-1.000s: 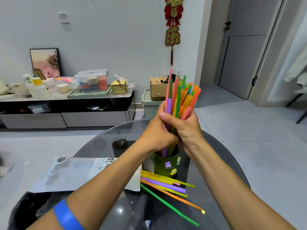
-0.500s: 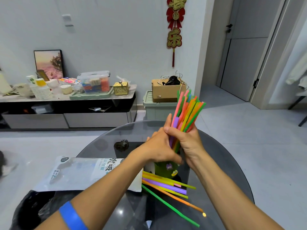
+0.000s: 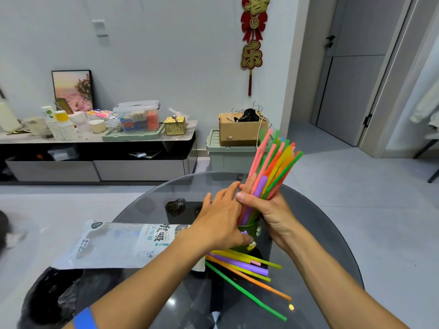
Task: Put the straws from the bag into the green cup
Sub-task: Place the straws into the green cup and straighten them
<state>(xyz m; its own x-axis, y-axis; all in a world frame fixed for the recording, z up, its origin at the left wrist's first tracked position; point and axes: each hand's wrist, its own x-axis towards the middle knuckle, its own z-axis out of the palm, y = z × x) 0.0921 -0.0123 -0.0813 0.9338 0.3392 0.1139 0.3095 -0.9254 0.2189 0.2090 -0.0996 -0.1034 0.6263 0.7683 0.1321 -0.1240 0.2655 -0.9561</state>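
Note:
A bundle of coloured straws [image 3: 273, 172] stands in the green cup [image 3: 249, 230] on the round glass table [image 3: 332, 245] and leans to the right. My right hand [image 3: 273, 214] is wrapped around the bundle just above the cup's rim. My left hand [image 3: 221, 222] lies flat against the left side of the bundle and the cup, fingers spread, gripping nothing. Several loose straws [image 3: 242, 264] lie on the glass in front of the cup. The clear straw bag [image 3: 118, 243] lies flat to the left. Most of the cup is hidden by my hands.
A black plastic bag [image 3: 47, 300] sits at the near left of the table. Beyond the table are a low cabinet [image 3: 95, 148] loaded with containers and cups, a green storage bin [image 3: 228, 155] with a cardboard box [image 3: 240, 129] on it, and a door on the right.
The straw bundle has dropped lower into the cup and tipped to the right. My left hand has let go of the bundle and flattened with its fingers spread.

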